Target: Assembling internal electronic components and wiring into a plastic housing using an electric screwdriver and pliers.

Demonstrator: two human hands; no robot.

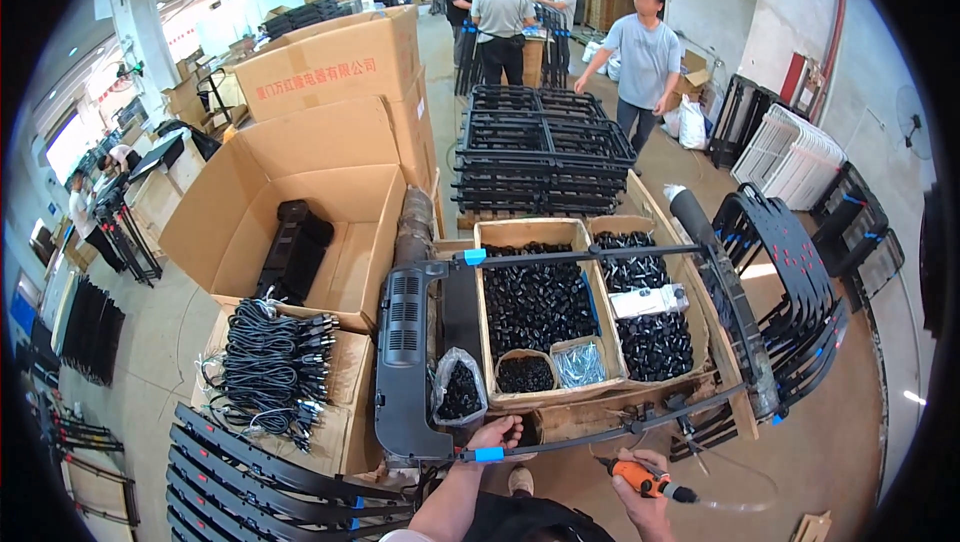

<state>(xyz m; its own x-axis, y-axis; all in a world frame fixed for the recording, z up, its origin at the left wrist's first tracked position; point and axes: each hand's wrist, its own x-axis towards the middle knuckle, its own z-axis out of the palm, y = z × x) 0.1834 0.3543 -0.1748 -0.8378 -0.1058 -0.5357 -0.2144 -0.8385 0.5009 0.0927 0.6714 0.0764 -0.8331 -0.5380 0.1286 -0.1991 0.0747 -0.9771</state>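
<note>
1. The big black frame point(420, 342) lies flat across the wooden crates point(600, 397) in front of the person. Its thick panel end, 2 long rods and the far padded end all look joined up, so I think most of the frame is put together.
2. What looks left is the near corner, where the near rod with a blue band point(489, 454) meets the panel.
3. The left hand point(497, 433) is curled around that rod right at the corner, in a closed grip.
4. The right hand point(640, 477) has its grip shut tight around an orange power screwdriver point(645, 482). Its tip points off to the right, away from the frame, with a thin hose trailing from it.
5. So the tool is near the frame but not touching it. The corner sits just left of the tool.
6. Small black parts point(535, 302) fill the crates.
</note>
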